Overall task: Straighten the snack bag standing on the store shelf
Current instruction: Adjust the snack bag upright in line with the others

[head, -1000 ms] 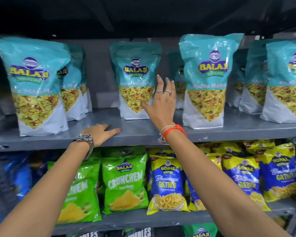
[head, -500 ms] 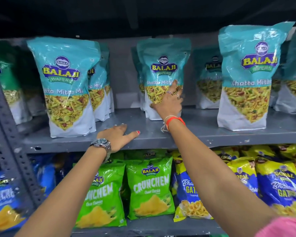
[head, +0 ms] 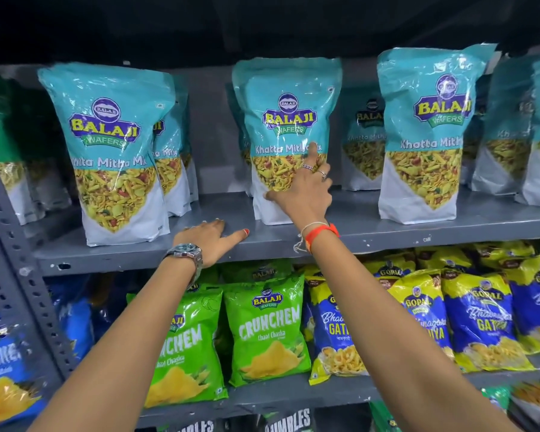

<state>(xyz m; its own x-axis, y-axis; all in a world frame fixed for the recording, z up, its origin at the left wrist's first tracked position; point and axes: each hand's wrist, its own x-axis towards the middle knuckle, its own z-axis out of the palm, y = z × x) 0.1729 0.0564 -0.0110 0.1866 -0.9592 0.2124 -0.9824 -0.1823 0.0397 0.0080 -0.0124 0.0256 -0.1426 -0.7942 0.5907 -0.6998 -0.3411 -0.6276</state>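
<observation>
Head cam, looking at a grey metal shelf (head: 387, 232) stocked with teal Balaji Wafers Khatta Mitha Mix pouches. The snack bag (head: 286, 120) in question stands in the middle of the upper shelf, set a bit further back than the pouch on its left (head: 109, 151) and the one on its right (head: 424, 132), with more of the same tucked behind it.

The right hand (head: 303, 191) is laid flat on the lower front of that bag, fingers spread wide and pointing up over the clear window, thumb hooked out toward the bag's left edge. It's pressing on the front, not wrapped around anything. There are rings on two fingers and an orange band on the wrist.

The left hand (head: 212, 241) is on the shelf surface, in front of the bag and to its left, palm down, fingers loosely open, holding nothing. It's well short of the bag, wristwatch showing.

The shelf below has green Crunchem packs (head: 265, 332) and yellow-blue Gopal gathiya packs (head: 477, 319).
</observation>
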